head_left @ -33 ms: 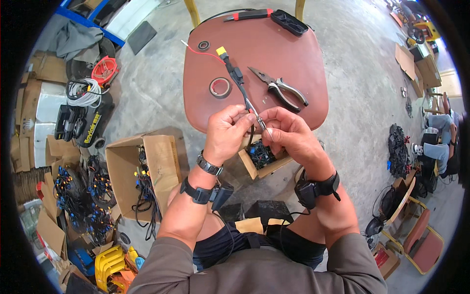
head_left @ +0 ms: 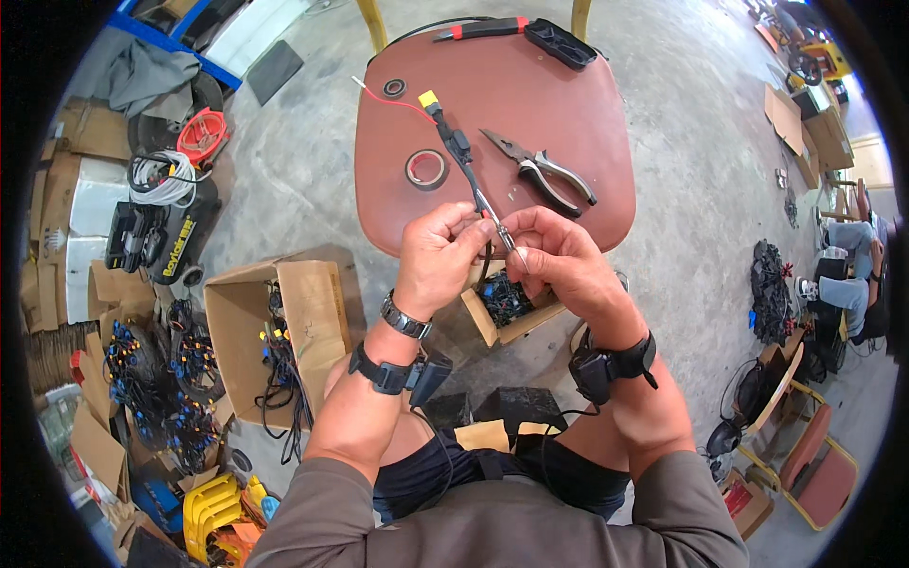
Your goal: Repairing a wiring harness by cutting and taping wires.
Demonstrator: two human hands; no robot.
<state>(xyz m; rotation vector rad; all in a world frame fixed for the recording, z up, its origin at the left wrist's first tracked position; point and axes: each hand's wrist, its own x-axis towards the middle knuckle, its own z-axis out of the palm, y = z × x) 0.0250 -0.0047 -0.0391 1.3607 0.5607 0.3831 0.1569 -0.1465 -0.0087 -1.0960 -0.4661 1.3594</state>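
A dark cable (head_left: 464,168) with a yellow connector (head_left: 429,98) at its far end lies over the seat of a reddish-brown chair (head_left: 530,95). My left hand (head_left: 441,251) pinches its near part between thumb and fingers. Close by on the right, my right hand (head_left: 561,260) has thumb and fingertips closed on the silvery wire end (head_left: 506,237) of the cable. The fingers hide the exact joint. A thin red wire (head_left: 398,101) branches off near the yellow connector. Pliers (head_left: 540,170) with dark handles rest right of the cable, and a roll of tape (head_left: 427,170) lies left of it.
A small black ring (head_left: 394,88), a red-and-black cutter (head_left: 481,29) and a black case (head_left: 560,44) lie farther back on the seat. Below my hands stands a cardboard box (head_left: 516,328) of dark parts. Another box (head_left: 239,346) with cables is at left. A person (head_left: 857,284) sits far right.
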